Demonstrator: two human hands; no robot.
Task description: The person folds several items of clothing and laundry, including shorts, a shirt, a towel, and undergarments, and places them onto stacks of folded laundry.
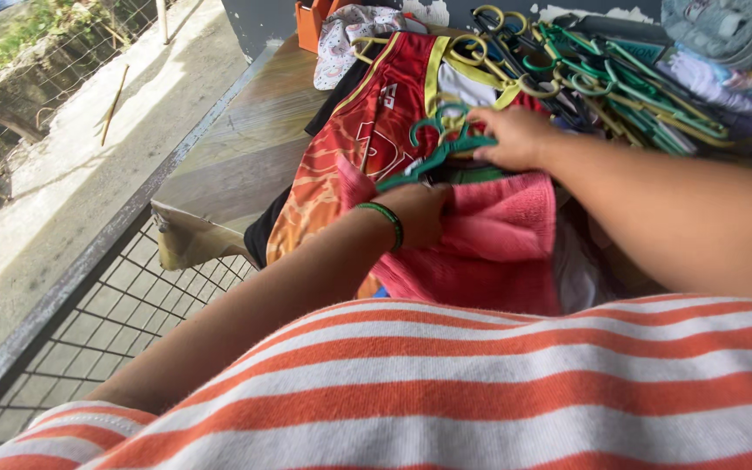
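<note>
- Striped shirt [498,383], orange and white, fills the bottom of the view, closest to the camera; both bare forearms reach out over it.
- Left hand [419,213], with a green wristband [386,222], lies closed on the near edge of a pink towel [498,239]; the fingers curl into the cloth and pinch it.
- Right hand [515,137] rests just beyond the towel, fingers bent over a teal plastic hanger [433,157]; it touches the hanger's neck, but whether it fully grips it cannot be told.
- Teal hanger lies slanted across the top of the pink towel and the red jersey, hook pointing away from the camera, between the two hands.
- Red jersey [367,139], sleeveless with yellow trim, lies flat on the table to the left of the towel and partly under it.
- Pile of hangers [602,74], green, teal and yellow, lies tangled behind the right hand, crowding the far side of the work area.
- Patterned white cloth [350,35] sits at the jersey's far end, beside an orange container [311,22].
- Folded pale clothes [724,83] lie at far right, beyond the hanger pile.
- Wooden table [245,148] shows bare at left.
- Wire mesh railing [124,305] runs along the table's left edge, a concrete path [89,148] below.
</note>
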